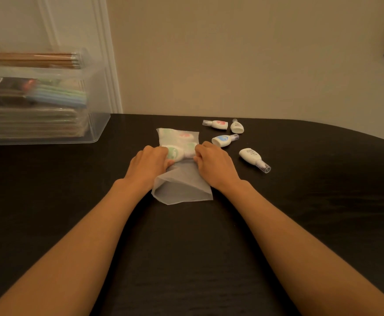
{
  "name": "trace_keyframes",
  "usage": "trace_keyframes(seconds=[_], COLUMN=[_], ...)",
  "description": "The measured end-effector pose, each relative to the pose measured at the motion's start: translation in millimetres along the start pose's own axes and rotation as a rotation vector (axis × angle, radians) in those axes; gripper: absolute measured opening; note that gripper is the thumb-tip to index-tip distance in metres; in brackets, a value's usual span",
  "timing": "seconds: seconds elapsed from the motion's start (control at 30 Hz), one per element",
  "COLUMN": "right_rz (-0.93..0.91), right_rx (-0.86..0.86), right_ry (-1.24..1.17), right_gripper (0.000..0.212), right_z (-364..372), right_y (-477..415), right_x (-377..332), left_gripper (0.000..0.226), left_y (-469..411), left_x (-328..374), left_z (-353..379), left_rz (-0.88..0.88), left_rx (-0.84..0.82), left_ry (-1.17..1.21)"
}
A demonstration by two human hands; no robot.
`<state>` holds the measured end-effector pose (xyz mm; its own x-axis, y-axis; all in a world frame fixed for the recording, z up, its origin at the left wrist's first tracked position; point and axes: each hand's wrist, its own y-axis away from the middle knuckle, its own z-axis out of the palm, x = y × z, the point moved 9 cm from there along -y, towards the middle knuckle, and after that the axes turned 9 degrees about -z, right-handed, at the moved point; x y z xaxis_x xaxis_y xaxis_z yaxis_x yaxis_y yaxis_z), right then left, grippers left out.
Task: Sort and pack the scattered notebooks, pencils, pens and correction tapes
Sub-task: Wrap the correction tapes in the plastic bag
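Note:
A frosted plastic pouch (181, 188) lies on the dark table (300, 213) in the middle, its open mouth toward me. Several correction tapes show through its far half (178, 139). My left hand (148, 164) grips the pouch's left side with curled fingers, over a green-marked tape (174, 153) inside. My right hand (213, 163) grips the right side the same way. Loose correction tapes lie to the right: a red-marked one (216, 124), a white one (237, 127), a blue-marked one (224, 140) and another white one (253, 158).
A clear plastic bin (95, 126) stands at the back left holding stacked notebooks (33, 124), pastel pens (58, 96) and a bundle of pencils (35, 60) on top. A wall runs behind the table.

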<state>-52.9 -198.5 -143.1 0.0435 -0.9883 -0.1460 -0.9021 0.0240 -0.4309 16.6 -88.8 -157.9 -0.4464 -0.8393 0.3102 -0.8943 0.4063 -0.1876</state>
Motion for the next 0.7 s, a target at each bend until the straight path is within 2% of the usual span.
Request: trace_keyframes(seconds=[0.07,0.17,0.2,0.3,0.43,0.5,0.6,0.63,0.7], right_rz=[0.016,0.064,0.067,0.012,0.004,0.018,0.238,0.361,0.610], right_rx=[-0.008,0.071,0.095,0.023,-0.062,0.009,0.260,0.301,0.260], right_ry=[0.026,0.009,-0.006,-0.013,-0.040,-0.021,0.017,0.014,-0.038], right_gripper=[0.013,0.016,0.021,0.029,0.034,0.036,0.040,0.043,0.052], right_z=[1.1,-6.4,-9.3,-2.7,6.3,-0.7,-31.0,-37.1,-39.6], right_y=[0.9,4.2,4.9,3.8,7.6,12.0,27.4,35.9,56.5], right_x=[0.6,5.0,5.7,2.0,-2.2,-0.8,31.6,48.9,83.8], left_gripper=[0.030,0.018,0.023,0.048,0.049,0.049,0.049,0.049,0.050], left_y=[3.2,9.9,11.3,12.6,10.5,9.4,9.6,9.9,14.3], left_x=[1.3,5.1,7.4,18.1,17.9,16.8,16.5,15.3,18.1], left_z=[-3.7,-21.3,-24.6,-8.7,8.1,11.7,18.0,19.9,22.3], left_rz=[0.012,0.022,0.039,0.134,0.087,0.067,0.019,-0.011,-0.029], left_rx=[0.039,0.199,0.230,0.092,-0.077,-0.111,-0.169,-0.183,-0.194], left_ry=[-0.012,0.005,0.002,-0.054,-0.063,-0.061,-0.026,-0.006,0.024])
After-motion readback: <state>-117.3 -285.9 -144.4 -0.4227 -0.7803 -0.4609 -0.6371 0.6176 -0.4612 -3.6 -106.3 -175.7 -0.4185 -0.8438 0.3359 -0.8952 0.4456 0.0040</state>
